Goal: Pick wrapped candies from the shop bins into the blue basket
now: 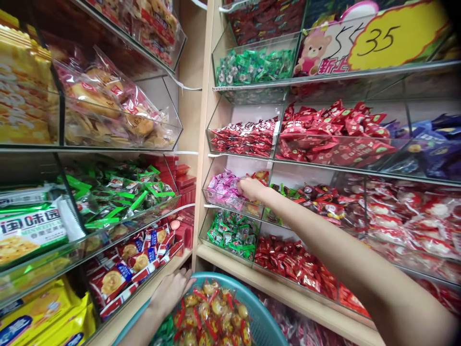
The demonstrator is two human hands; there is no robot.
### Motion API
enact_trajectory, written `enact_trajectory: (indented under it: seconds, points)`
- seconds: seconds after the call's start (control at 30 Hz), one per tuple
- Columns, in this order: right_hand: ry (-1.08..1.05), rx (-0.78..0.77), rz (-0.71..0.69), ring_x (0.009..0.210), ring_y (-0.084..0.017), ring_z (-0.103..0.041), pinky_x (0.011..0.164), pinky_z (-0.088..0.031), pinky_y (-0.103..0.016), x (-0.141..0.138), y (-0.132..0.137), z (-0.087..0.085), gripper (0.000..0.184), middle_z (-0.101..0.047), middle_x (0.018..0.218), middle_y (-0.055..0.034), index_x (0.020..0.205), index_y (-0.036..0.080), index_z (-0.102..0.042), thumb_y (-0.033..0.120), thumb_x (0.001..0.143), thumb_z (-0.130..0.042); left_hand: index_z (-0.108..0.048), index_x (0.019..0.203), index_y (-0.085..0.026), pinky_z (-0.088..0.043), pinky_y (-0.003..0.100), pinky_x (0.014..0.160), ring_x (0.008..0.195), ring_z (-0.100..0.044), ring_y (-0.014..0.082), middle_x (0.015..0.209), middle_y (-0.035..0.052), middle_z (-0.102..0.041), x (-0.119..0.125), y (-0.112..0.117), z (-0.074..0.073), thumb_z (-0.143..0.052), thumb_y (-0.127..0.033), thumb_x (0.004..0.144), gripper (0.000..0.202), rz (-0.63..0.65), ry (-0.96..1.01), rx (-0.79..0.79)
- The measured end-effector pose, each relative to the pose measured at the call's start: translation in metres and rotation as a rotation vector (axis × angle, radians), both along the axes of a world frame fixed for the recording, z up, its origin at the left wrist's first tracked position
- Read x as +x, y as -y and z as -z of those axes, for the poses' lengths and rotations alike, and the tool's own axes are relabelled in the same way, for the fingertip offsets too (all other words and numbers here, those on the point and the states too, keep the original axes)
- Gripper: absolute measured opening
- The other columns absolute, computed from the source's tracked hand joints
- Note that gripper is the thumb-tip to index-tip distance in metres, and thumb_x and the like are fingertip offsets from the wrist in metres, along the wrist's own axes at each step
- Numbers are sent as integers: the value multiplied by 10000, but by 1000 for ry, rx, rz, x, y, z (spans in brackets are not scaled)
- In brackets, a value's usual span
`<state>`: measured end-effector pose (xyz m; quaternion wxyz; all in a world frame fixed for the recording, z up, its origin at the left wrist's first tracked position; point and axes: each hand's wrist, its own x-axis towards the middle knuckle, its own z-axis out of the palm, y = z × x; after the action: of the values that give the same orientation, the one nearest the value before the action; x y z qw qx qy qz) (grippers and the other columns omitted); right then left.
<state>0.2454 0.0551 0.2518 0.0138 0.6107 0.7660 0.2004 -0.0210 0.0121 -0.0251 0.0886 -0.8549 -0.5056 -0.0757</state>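
My right hand point(252, 189) reaches into a clear shelf bin, its fingers curled at the edge of the pink-wrapped candies point(225, 186). What the fingers hold, if anything, is hidden. Red and orange wrapped candies point(261, 178) lie behind and beside that hand in the same bin. Below, my left hand point(173, 290) is on the near-left rim of a teal plastic basket point(236, 283), fingers bent over the edge. Inside the basket sits a heap of amber candies in clear, red-ended wrappers point(212, 312), with green-wrapped candies point(164, 331) at its left side.
Clear-fronted bins line both walls of this corner. Green candies point(232, 233) and red candies point(295, 262) fill bins under my right arm. Packaged biscuits point(120, 269) stand on the left shelves. A yellow price sign point(392, 41) hangs at upper right. A wooden post point(207, 72) separates the shelves.
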Motion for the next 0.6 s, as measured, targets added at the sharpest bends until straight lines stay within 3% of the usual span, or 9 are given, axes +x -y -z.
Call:
enact_trajectory:
  seconds: [0.13, 0.3, 0.4, 0.6]
  points:
    - [-43, -5, -27, 1030, -243, -581, 796, -439, -295, 2, -3, -1, 307, -640, 1100, -125, 933, 166, -687, 29, 759, -475, -559, 1185, -249, -475, 287, 846, 1047, -587, 207, 1076, 91, -653, 1, 1, -1, -295, -404, 915, 408, -12, 5, -1]
    - [-159, -77, -56, 853, -178, -614, 716, -429, -231, 0, -8, 0, 174, -693, 898, -38, 827, 204, -703, 166, 774, -541, -562, 1196, -220, -487, 272, 799, 994, -615, 209, 1082, 112, -651, 4, 1, -5, -299, -394, 914, 422, -26, -10, -12]
    - [-246, -88, -83, 739, -136, -595, 673, -411, -206, 0, -14, 2, 186, -686, 801, -19, 784, 185, -698, 250, 818, -527, -559, 1208, -209, -495, 290, 805, 993, -618, 214, 1097, 114, -650, 5, 3, -8, -280, -360, 924, 426, -30, -29, -20]
    - [-435, -59, -142, 627, -103, -547, 585, -386, -181, 3, -24, 13, 122, -656, 692, -11, 710, 129, -682, 190, 749, -583, -549, 1228, -209, -497, 328, 822, 1015, -613, 234, 1126, 121, -640, 3, 3, -7, -254, -337, 934, 435, -14, -55, 2]
